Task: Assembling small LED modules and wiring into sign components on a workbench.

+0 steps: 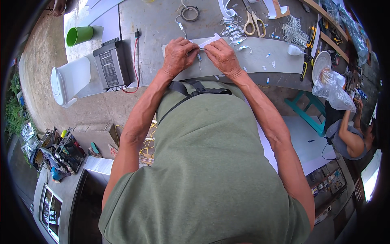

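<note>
While left hand [180, 54] pinches white strip [210, 41] | right hand [222, 57] clamps its other side | strip: between hands, above grey sheet [252, 61] on desk [162, 20] | tape roll [189, 20], scissors [254, 15] beyond.

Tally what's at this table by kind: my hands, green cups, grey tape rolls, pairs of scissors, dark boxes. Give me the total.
Hands: 2 (left hand, right hand)
Green cup: 1
Grey tape roll: 1
Pair of scissors: 1
Dark box: 1
Total: 6
</note>
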`<state>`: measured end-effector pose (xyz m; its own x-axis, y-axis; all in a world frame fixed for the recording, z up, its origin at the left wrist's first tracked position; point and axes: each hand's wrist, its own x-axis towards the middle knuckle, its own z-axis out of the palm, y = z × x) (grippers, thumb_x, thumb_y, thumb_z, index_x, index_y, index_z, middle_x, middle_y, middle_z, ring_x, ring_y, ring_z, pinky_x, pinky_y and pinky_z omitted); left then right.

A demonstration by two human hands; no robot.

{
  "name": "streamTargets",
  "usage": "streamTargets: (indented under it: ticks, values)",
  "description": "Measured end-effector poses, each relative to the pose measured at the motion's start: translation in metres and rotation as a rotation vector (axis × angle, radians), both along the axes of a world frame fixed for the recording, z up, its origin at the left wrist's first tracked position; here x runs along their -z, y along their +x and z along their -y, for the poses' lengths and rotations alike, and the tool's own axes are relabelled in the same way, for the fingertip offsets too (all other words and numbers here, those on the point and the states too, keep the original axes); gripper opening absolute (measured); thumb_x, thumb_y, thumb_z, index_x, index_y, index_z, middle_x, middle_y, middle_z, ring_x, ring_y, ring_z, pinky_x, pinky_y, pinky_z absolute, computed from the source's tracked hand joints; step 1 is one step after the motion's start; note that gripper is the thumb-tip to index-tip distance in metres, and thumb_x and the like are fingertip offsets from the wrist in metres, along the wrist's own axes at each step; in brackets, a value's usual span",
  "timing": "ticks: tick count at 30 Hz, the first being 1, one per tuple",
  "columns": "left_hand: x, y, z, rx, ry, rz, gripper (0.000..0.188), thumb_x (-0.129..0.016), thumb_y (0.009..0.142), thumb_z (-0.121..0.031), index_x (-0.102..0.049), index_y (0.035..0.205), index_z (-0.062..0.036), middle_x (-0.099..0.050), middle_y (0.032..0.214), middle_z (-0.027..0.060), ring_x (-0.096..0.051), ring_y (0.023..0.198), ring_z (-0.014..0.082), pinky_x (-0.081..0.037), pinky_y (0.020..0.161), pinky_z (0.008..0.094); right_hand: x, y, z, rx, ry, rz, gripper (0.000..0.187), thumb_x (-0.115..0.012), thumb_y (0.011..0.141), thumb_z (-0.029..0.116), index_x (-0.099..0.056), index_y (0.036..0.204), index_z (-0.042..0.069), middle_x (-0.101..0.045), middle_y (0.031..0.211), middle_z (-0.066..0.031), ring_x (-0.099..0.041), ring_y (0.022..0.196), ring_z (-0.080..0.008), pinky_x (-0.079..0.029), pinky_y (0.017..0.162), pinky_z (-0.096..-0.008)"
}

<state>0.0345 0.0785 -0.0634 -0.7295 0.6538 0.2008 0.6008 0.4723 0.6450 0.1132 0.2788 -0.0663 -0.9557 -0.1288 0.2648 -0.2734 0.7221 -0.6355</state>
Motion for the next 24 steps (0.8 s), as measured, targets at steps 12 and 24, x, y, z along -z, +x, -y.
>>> streamTargets:
  ticks: [12,24]
  values:
    - [0.006,0.004,0.001,-0.009,-0.004,-0.007,0.011,-0.081,0.076,-0.014,-0.077,0.087,-0.014,-0.07,0.08,-0.0006,-0.061,0.08,0.0203,-0.043,0.069,0.0367,-0.001,-0.001,0.006,0.05,0.009,0.082,0.016,-0.074,0.083,0.006,-0.069,0.098,0.005,-0.062,0.091,-0.009,-0.062,0.091,-0.0285,-0.053,0.082,-0.0396]
    - [0.009,0.007,0.0,-0.013,0.011,-0.016,0.013,-0.082,0.075,-0.014,-0.076,0.086,-0.0133,-0.068,0.081,0.0008,-0.061,0.08,0.0215,-0.042,0.069,0.037,-0.004,0.026,0.007,-0.091,0.367,-0.041,0.043,-0.063,0.087,0.011,-0.065,0.129,-0.001,-0.057,0.119,-0.0087,-0.056,0.111,-0.0254,-0.05,0.089,-0.0389]
